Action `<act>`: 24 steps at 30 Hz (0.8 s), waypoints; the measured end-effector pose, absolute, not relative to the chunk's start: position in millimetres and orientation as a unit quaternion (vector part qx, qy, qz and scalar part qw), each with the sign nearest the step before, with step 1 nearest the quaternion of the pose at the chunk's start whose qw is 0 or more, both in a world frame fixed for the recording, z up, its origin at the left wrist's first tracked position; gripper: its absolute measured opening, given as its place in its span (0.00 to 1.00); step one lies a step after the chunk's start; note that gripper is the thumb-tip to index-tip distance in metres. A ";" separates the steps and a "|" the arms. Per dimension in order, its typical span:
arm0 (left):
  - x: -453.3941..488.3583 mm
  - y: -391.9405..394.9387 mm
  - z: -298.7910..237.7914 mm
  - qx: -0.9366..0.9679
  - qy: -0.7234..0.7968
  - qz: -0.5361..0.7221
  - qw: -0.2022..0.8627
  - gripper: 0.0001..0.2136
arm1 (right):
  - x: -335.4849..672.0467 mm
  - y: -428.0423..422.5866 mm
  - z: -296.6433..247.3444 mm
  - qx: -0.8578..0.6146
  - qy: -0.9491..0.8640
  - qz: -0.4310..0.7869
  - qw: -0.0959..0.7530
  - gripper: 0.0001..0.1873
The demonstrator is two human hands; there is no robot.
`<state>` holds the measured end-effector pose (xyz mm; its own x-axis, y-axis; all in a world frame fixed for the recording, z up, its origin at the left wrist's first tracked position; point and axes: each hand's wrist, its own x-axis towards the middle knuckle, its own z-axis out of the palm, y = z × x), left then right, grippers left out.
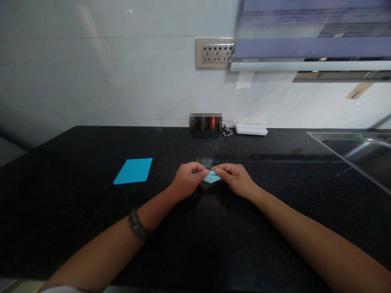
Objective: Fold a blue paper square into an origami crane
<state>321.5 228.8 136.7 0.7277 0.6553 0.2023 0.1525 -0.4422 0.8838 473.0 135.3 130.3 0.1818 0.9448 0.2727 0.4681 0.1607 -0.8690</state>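
Observation:
A small piece of folded light-blue paper point(211, 178) is held between both hands above the dark countertop, its lower edge coming to a point. My left hand point(190, 179) pinches its left side between thumb and fingers. On the right side, my right hand point(233, 178) grips it the same way, the two thumbs close together. The fingers cover much of the paper, so its full shape is hidden. To the left, a brighter blue sheet of paper point(133, 171) lies flat on the countertop point(186, 248).
Against the wall stand a blurred-out dark box point(205, 122), a small dark-and-white trinket point(227, 132) and a white flat object point(251, 129). A metal sink point(360, 148) is set in at the right. Sockets point(214, 53) and a purple blind point(311, 30) are above.

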 end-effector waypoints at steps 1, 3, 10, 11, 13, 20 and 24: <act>321.8 229.4 135.3 0.800 0.253 0.269 0.473 0.10 | 473.5 135.8 129.6 -0.604 -0.586 0.240 0.484 0.11; 322.5 229.9 132.8 0.793 0.254 0.261 0.489 0.10 | 474.2 135.8 129.6 -0.618 -0.583 0.209 0.484 0.10; 323.9 226.9 131.7 0.764 0.245 0.220 0.555 0.11 | 472.5 132.8 133.6 -0.615 -0.613 0.192 0.457 0.10; 324.0 226.6 132.3 0.755 0.244 0.215 0.570 0.11 | 471.9 133.1 132.7 -0.611 -0.610 0.198 0.465 0.10; 324.2 226.7 133.2 0.726 0.252 0.219 0.602 0.10 | 470.8 134.4 129.6 -0.615 -0.577 0.195 0.501 0.11; 326.2 227.2 132.8 0.633 0.299 0.284 0.655 0.09 | 465.0 139.6 122.5 -0.582 -0.494 0.335 0.552 0.13; 326.6 223.0 134.6 0.614 0.280 0.267 0.688 0.09 | 460.1 139.3 124.0 -0.542 -0.476 0.383 0.577 0.10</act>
<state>326.6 223.0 134.6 0.7004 0.7115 -0.0566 -0.0247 0.1034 0.9943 460.1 139.3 124.0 0.2549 0.9576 0.1343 0.0743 0.1191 -0.9901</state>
